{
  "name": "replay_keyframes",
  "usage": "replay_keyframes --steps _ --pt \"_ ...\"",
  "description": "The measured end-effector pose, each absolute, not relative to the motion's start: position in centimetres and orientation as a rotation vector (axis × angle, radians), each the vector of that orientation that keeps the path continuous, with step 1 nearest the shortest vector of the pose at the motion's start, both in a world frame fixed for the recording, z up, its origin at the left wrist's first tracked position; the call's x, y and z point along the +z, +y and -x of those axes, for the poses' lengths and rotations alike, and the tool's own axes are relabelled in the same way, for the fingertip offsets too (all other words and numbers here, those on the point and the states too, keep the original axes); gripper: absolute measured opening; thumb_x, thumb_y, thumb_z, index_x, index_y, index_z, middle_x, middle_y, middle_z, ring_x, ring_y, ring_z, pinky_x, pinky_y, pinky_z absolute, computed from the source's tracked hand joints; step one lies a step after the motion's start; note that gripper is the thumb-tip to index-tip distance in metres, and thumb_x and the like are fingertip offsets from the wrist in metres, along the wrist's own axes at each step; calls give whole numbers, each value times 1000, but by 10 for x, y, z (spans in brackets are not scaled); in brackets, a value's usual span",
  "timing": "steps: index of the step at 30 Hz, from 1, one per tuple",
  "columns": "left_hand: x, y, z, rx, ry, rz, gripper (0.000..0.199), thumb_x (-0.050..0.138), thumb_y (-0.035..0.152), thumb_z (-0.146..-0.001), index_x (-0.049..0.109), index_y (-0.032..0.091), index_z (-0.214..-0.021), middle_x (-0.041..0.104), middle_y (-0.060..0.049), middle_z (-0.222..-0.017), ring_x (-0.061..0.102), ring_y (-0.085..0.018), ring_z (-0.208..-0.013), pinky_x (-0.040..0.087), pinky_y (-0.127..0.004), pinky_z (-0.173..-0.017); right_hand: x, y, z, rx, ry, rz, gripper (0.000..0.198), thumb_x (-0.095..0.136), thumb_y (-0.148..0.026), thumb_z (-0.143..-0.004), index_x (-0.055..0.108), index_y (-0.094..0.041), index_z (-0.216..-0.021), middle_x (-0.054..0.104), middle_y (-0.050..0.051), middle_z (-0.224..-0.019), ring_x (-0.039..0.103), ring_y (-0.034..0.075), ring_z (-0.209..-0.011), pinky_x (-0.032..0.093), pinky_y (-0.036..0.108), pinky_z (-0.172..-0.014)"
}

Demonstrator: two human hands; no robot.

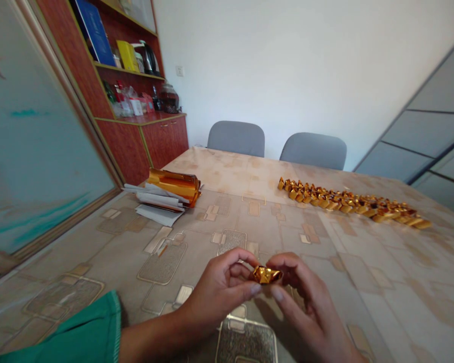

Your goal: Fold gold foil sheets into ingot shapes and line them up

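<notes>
A small folded gold foil paper ingot point(267, 275) is held just above the table between my two hands. My left hand point(227, 280) pinches its left end between thumb and fingers. At the right end, the thumb and fingers of my right hand point(302, 287) are curled around it. Several finished-looking gold ingots point(344, 200) stand in packed rows at the right of the table. To the left lie a curled stack of gold foil sheets point(176, 184) and folded pale papers point(161, 202).
The table has a patterned cover point(208, 242). Two grey chairs point(236, 137) stand at its far side, before a white wall. A reddish wooden cabinet point(164, 133) with bottles and a kettle is at the back left, near a frosted glass door point(41, 136).
</notes>
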State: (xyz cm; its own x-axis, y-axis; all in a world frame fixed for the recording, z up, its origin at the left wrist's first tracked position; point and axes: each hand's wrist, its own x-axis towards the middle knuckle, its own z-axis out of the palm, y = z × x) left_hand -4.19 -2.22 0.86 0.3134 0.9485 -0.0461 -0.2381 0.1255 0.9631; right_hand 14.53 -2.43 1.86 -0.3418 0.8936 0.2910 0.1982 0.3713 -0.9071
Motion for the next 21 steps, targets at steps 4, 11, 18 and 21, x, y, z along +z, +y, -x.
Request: replay_keyframes --steps 4,11,18,21 --pt "9 -25 41 1073 828 -1226 17 74 18 -79 65 18 -93 63 -3 -96 63 -16 -87 49 -28 -78 18 -27 -142 1239 -1633 1008 13 52 -35 -98 57 -24 -103 62 3 -88 59 19 -80 46 29 -68" --pt "16 -25 42 934 797 -1138 27 77 23 -72 62 17 -95 57 3 -76 48 -10 -65 38 -21 -61 13 -23 -140 1051 -1706 1033 6 56 -19 -90 57 -23 -94 60 2 -87 58 18 -79 45 30 -69" --pt "20 -21 44 827 776 -793 34 77 44 -75 61 14 -80 53 3 -66 41 -8 -57 29 -22 -56 24 -21 -137 865 -1911 942 13 55 -11 -86 58 -23 -84 61 1 -82 58 17 -74 45 29 -65" --pt "17 -22 44 806 756 -682 38 87 38 -67 60 15 -81 60 1 -72 45 -7 -58 29 -21 -56 25 -23 -136 901 -1931 893 13 55 -10 -87 58 -23 -85 61 1 -83 59 17 -76 46 29 -67"
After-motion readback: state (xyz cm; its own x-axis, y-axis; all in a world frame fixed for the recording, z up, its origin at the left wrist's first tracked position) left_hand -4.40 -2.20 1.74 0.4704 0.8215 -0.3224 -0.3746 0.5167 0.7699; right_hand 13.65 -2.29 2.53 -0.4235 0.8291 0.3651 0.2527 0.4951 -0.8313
